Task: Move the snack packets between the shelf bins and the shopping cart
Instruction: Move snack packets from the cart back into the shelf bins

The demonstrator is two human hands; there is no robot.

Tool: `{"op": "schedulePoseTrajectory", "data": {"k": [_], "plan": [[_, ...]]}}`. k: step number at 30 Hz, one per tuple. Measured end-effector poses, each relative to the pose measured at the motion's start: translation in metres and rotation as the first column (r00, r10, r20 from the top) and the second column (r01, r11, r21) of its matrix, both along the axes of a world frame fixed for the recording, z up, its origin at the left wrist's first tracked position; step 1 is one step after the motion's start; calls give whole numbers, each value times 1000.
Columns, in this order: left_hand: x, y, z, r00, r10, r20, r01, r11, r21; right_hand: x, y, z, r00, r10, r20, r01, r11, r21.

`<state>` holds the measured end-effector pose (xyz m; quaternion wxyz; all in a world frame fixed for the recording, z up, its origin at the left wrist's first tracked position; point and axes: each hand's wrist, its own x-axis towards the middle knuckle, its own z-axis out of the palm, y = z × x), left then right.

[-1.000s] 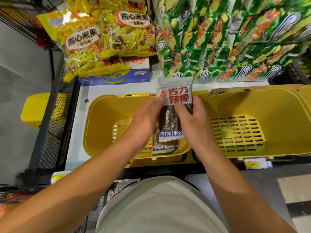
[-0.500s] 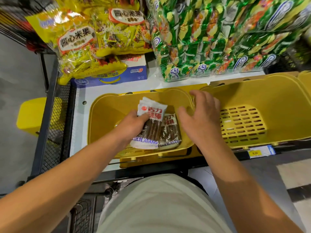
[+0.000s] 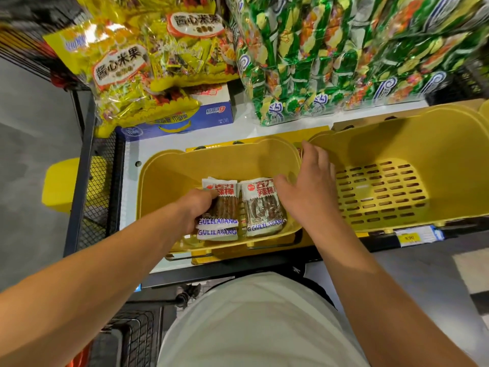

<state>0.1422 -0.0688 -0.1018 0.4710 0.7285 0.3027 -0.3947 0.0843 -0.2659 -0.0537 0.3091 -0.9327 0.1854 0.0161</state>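
Clear-and-white snack packets marked GULILABANG lie in the left yellow shelf bin [image 3: 164, 168]. A stack of two packets [image 3: 221, 229] is on the left and a single packet [image 3: 264, 207] lies beside it on the right. My left hand [image 3: 197, 207] reaches into the bin, its fingers curled over the left edge of the top packet of the stack. My right hand [image 3: 311, 186] hovers with fingers spread over the wall between the two bins, its thumb close to the single packet, holding nothing.
The right yellow bin [image 3: 397, 133] holds nothing that I can see. Yellow snack bags [image 3: 148, 56] on a blue box [image 3: 211, 115] and green snack bags [image 3: 344, 54] stand behind the bins. The black wire shopping cart [image 3: 137, 337] is at the bottom left.
The packet I held up in both hands has come down into the left bin onto another packet. My right hand let go and moved right to the bin wall.
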Motion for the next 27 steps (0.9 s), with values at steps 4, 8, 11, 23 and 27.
{"op": "schedulePoseTrajectory", "data": {"k": [4, 8, 11, 23, 27], "plan": [[3, -5, -4, 998, -3, -61, 6, 999, 38, 0, 0, 1, 1000, -3, 19, 2, 999, 35], [4, -14, -7, 998, 32, -52, -31, 999, 7, 0, -1, 1, 1000, -4, 29, 2, 998, 59], [3, -21, -11, 998, 52, -43, -52, 999, -12, 0, -1, -1, 1000, -5, 31, 3, 998, 65], [8, -10, -21, 805, -593, 32, 526, 737, 423, 1, 3, -2, 1000, 13, 28, -12, 1000, -10], [8, -6, -27, 742, -670, 38, 572, 661, 485, 0, 4, -4, 999, 37, 12, -36, 997, -73]]}}
